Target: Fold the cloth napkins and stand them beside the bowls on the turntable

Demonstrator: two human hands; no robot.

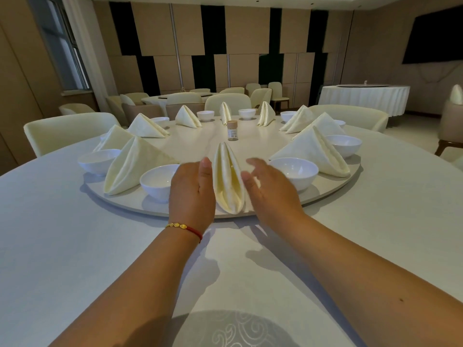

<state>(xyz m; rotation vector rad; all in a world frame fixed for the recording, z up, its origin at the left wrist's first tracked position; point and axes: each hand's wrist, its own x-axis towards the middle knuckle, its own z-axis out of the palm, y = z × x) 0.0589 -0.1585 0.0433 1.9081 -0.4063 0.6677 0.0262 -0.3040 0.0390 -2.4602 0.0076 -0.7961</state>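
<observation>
At frame centre, both open hands, left hand [193, 189] and right hand [271, 190], flank the napkin [228, 177] (soft, light, topples easily); steady its lower sides.

A folded napkin [228, 179] stands on the turntable [260, 144] edge between two bowls [158, 182].
</observation>
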